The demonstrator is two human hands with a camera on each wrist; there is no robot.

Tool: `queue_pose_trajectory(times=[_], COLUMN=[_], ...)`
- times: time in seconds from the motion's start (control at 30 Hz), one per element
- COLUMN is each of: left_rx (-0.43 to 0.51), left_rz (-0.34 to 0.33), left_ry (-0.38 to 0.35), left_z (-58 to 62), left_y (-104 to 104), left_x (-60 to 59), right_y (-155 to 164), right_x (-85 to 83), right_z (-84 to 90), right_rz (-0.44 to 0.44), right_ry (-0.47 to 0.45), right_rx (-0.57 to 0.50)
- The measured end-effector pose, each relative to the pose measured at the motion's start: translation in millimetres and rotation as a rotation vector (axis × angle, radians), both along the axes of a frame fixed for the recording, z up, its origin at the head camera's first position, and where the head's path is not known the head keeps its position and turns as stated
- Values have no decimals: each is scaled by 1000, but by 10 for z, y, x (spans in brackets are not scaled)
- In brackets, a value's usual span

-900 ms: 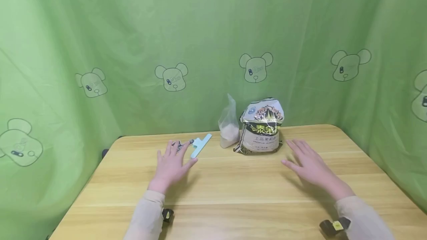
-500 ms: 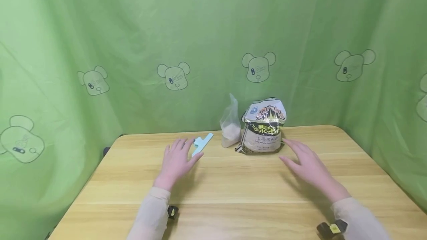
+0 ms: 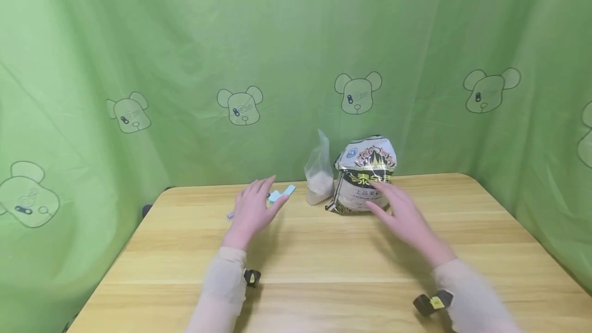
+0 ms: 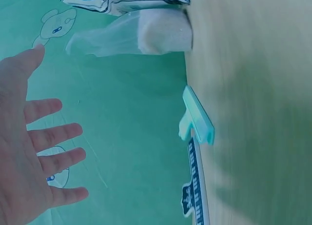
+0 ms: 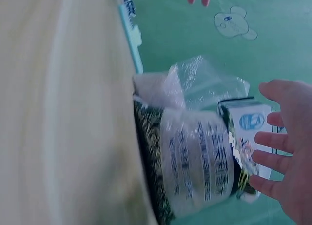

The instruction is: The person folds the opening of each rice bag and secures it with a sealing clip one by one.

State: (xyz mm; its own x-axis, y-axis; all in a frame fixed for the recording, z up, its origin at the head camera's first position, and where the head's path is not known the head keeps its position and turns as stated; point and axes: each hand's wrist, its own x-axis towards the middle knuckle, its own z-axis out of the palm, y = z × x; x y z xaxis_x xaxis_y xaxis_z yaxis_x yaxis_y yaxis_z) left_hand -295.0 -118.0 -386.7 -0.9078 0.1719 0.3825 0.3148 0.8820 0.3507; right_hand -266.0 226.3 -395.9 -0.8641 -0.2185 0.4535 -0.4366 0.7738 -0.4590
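My left hand point(image 3: 257, 203) hovers open with straight, spread fingers just left of a light blue clip point(image 3: 282, 193) lying on the wooden table point(image 3: 324, 251). In the left wrist view the left hand point(image 4: 34, 152) is raised off the table, apart from the blue clip point(image 4: 197, 118) and a dark patterned strip point(image 4: 194, 186) beside it. My right hand point(image 3: 396, 208) is open, its fingers reaching in front of a printed rice bag point(image 3: 365, 173). In the right wrist view the right hand point(image 5: 287, 156) stays a little clear of the rice bag point(image 5: 195, 161). A clear plastic bag point(image 3: 318, 179) of white grains stands left of the rice bag.
Green cloth with bear prints point(image 3: 240, 107) closes in the table at the back and on both sides. The two bags stand near the table's far edge. One end of the patterned strip point(image 3: 229, 215) shows left of my left hand.
Both hands moved away from me across the table. The left hand came up beside the blue clip and now covers part of it; the right hand slid left in front of the rice bag.
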Motion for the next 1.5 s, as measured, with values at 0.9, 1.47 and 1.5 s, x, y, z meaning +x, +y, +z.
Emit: queue_pose_trajectory(times=[0.9, 1.47, 1.5], left_rx=[296, 509, 521], left_rz=[-82, -124, -127], left_ry=[-19, -121, -127], left_z=[-121, -348, -366], left_y=[438, 669, 680], left_x=[-487, -766, -776], right_y=[-822, -971, -972], right_x=[-480, -637, -644], right_z=[139, 150, 144], right_rz=[50, 64, 66], right_ry=[-133, -238, -241], right_rx=[-303, -463, -462])
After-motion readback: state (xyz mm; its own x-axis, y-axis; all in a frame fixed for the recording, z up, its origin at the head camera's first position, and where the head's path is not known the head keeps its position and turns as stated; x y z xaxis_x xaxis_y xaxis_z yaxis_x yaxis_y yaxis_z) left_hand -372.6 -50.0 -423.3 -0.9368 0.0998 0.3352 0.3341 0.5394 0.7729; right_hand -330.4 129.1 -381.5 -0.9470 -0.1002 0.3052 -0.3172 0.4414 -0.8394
